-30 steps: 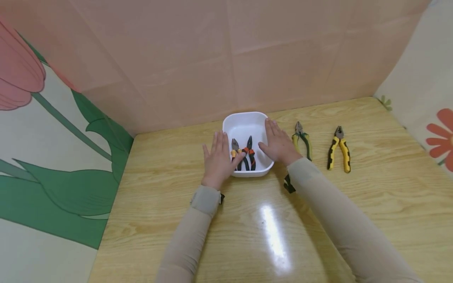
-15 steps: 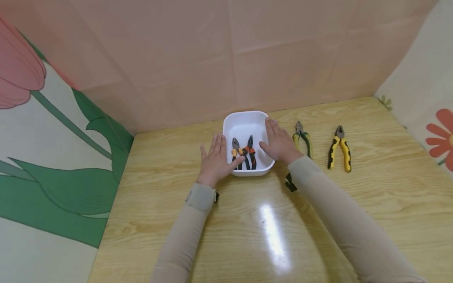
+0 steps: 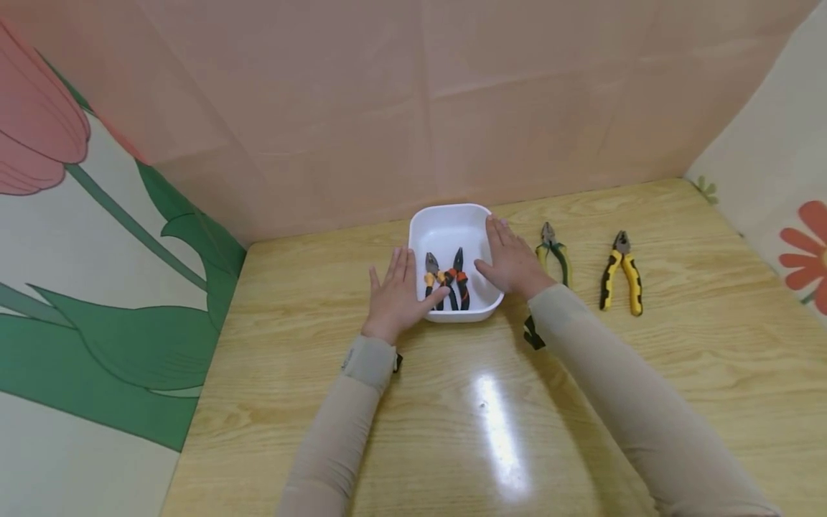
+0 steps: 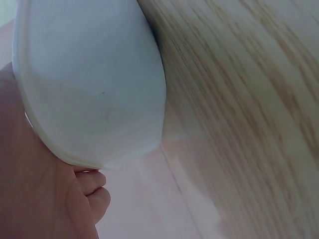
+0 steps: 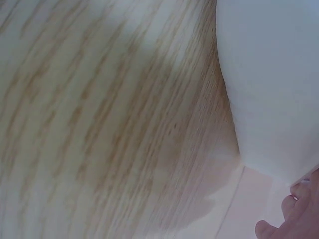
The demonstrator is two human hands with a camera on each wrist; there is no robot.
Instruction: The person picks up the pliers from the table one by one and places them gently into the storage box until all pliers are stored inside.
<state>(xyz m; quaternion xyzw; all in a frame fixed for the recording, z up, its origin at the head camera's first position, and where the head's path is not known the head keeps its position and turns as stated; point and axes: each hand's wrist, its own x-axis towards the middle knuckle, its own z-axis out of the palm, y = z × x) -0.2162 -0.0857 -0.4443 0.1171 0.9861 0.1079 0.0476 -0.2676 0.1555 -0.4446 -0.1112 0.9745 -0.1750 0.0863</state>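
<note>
- White tub [image 3: 449, 226] sits on the wooden worktop [image 3: 491, 402] close to the pink back wall [image 3: 420, 93], between the two hands.
- Left hand [image 3: 395, 296] lies flat against the tub's left wall, its fingers straight and together, thumb stretched over the near rim towards the tools inside; it presses on the tub rather than curling round it.
- Right hand [image 3: 510, 260] rests along the tub's right wall, fingers [image 3: 496, 231] straight and pointing to the back wall, thumb over the rim.
- Two pliers lie side by side in the tub, noses to the wall: yellow-collared pliers [image 3: 431, 276] on the left, orange-and-black pliers [image 3: 459, 278] on the right.
- Green-handled pliers [image 3: 554, 255] lie just beside the right hand on the worktop; yellow-and-black pliers [image 3: 622, 271] lie further right, apart from them.
- Both wrist views show the tub's outer wall [image 4: 89, 89] standing on the wood.
</note>
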